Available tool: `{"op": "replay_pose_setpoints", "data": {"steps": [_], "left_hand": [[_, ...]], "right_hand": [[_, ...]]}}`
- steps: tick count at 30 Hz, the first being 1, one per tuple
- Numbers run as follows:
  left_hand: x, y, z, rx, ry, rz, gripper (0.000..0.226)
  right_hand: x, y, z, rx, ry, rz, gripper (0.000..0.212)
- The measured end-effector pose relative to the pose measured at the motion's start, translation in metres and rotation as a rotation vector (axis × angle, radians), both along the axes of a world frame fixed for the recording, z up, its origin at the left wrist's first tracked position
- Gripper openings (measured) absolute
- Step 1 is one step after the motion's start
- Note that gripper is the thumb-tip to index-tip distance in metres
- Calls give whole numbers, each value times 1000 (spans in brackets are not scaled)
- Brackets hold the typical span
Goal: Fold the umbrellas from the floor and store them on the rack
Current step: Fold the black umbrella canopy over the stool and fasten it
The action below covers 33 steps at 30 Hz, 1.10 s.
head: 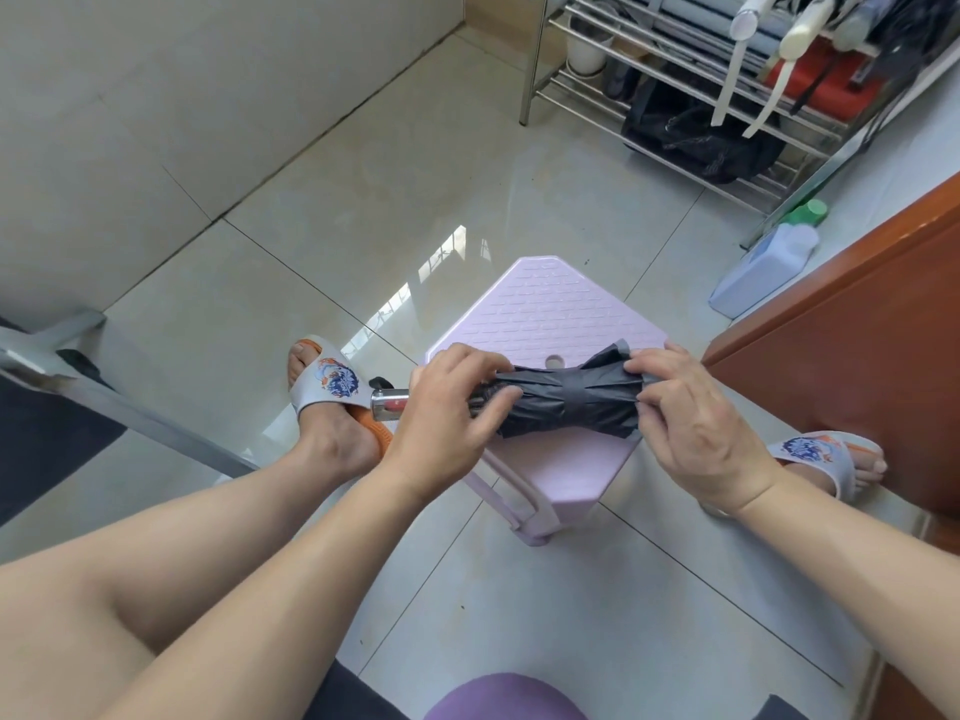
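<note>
Both hands are clamped on the dark umbrella (pixel 563 402), which lies crosswise just above the seat of the lilac plastic stool (pixel 561 309) in front of me. On my left hand (pixel 447 402) I have the fingers curled over the handle end of the bundle, thumb underneath, where the cloth meets the shaft; on my right hand (pixel 691 413) the fingertips pinch the far end and gather the loose edges of the canopy together. Neither hand is spread.

I read this as a light thing, easy to lift with one hand, but awkward: the canopy is thin, soft cloth that creases and springs back out of its pleats, and it looks smooth enough to slide under my fingers. A strap (pixel 571 402) already cinches the middle, so the ends flare while the waist is tight. Under the cloth I expect thin ribs, stiff along their length yet easy to bend if I squeeze crosswise, so I would keep pressure along the folds, not across them.

For carrying, the best hold seems to be the silver and red handle (pixel 389 403) poking out left of my left hand: hard, rigid and unlikely to slip. The strapped waist is my second choice.

At the far right stands the metal rack (pixel 644 70), well apart from the stool, with other folded umbrellas (pixel 800 28) already lying on its top tier
</note>
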<state>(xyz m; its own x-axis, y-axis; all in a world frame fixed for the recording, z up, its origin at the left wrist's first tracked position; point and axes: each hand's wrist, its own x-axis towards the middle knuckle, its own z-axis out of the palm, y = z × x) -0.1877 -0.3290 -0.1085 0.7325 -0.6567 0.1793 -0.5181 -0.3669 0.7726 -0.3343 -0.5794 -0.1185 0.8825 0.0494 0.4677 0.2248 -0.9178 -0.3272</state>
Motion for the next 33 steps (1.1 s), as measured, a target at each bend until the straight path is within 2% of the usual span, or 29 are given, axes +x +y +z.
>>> {"op": "replay_pose_setpoints", "data": {"steps": [4,7,10,14,17,23,29,31,33], "left_hand": [[2,1,-10,3,3,-5,2],[4,4,-15,-60,2,-19,6],[0,3,-17,-66,-79,-31,12],[-1,1,-20,-9,-323,-90,16],[2,-2,-23,42,-430,-110,15],[5,-1,-26,96,-542,-186,24],[11,9,-19,94,-524,-277,12],[11,13,-15,98,-469,-302,4],[11,15,-14,96,-447,-317,6]], "right_hand": [[4,0,5,-17,-19,-4,14],[7,1,13,-186,-33,-10,19],[3,-2,14,-310,-72,-2,15],[3,-1,12,-153,-37,17,17],[11,1,12,-5,15,-41,9],[10,-7,13,-31,8,48,9],[9,-12,11,-111,20,169,28],[7,-13,10,-179,54,198,23],[5,-12,16,-177,90,180,3]]}}
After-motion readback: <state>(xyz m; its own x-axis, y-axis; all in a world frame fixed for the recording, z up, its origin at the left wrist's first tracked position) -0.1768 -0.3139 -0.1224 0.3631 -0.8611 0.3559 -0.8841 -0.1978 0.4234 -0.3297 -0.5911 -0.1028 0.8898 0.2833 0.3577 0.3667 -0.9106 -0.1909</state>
